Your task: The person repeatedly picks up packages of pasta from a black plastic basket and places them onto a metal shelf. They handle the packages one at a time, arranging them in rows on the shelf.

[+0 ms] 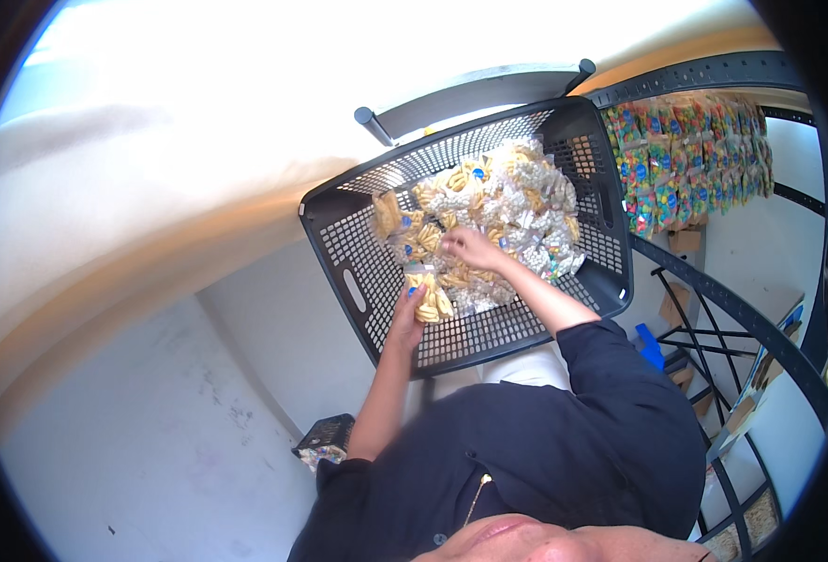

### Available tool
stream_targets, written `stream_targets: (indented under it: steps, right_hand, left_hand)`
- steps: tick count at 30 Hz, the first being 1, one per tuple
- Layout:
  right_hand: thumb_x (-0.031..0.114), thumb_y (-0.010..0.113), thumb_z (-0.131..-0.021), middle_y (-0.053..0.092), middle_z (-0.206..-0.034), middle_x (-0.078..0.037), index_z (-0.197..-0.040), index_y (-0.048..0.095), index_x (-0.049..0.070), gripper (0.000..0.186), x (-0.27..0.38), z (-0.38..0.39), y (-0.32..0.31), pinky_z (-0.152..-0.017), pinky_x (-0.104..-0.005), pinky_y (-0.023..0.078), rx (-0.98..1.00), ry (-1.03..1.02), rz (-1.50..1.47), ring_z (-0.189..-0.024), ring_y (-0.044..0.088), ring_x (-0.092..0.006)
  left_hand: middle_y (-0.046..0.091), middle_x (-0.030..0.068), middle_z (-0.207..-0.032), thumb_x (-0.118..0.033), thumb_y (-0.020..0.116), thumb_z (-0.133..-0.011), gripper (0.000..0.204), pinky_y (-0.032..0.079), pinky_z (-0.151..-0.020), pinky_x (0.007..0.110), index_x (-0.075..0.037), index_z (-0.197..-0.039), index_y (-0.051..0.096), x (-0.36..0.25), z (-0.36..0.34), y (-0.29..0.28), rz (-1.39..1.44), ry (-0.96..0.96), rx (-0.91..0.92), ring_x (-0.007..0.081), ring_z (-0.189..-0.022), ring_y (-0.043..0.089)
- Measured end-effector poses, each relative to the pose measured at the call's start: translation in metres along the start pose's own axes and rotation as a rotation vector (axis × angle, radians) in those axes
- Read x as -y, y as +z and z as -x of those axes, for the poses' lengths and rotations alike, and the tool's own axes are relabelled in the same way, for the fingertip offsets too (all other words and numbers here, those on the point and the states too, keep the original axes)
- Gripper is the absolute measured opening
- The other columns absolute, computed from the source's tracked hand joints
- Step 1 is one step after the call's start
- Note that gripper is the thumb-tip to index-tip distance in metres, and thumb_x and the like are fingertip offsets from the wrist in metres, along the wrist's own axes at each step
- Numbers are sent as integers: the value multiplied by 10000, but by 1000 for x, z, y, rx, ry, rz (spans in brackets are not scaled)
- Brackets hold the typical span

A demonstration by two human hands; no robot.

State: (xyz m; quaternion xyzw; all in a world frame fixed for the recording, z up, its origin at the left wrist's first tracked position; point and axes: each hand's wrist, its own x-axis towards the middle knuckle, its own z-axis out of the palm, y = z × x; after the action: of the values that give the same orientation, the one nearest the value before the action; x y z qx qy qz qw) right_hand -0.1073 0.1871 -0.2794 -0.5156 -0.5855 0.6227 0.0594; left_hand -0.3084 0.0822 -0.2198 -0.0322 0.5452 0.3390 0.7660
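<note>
A large black perforated plastic basket (348,302) holds many small clear bags of yellow banana-shaped pieces (423,239) and of white pieces (545,197), some with blue labels. Near its lower left, my left hand (406,315) grips a bag of yellow pieces (430,300) upright, thumb on its front. My right hand (470,245) reaches into the middle of the pile with its fingers curled down among the bags; what they hold, if anything, is hidden.
Rows of multicoloured bags (686,159) hang from a black metal rack (732,295) at the right, near a blue plastic object (648,345). A smaller black basket (325,431) is low at the lower left. A white draped surface (151,159) spans the upper left.
</note>
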Motion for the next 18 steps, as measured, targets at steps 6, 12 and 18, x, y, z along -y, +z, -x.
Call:
stream_targets:
  steps: [6,12,18]
  right_hand:
    - [145,605,-831,437,-1286,-230,-1223,510,-6,430,-60,-63,-20,-946,-443,422,-577,60,531,-1154,441,-391]
    - [137,591,-808,580,-1194,-64,-1100,657,121,300,-64,-85,-19,-940,-395,446,-14,97,401,-1109,522,-286]
    - [145,548,-850,566,-1192,-37,-1109,609,106,269,-82,-86,-44,-882,-374,451,-452,-183,884,-1111,510,-225]
  left_hand:
    - [593,70,-1150,-227,626,-919,443,501,-922,361,-55,-1285,447,26,1,16,-18,-19,1,194,-1040,607]
    - [581,80,-1172,-263,612,-931,457,492,-934,374,-54,-1298,438,28,2,31,-28,-48,-3,204,-1066,593]
    - [556,104,-1236,-286,576,-941,476,461,-977,415,-52,-1327,423,29,-1,41,24,-41,-26,234,-1137,560]
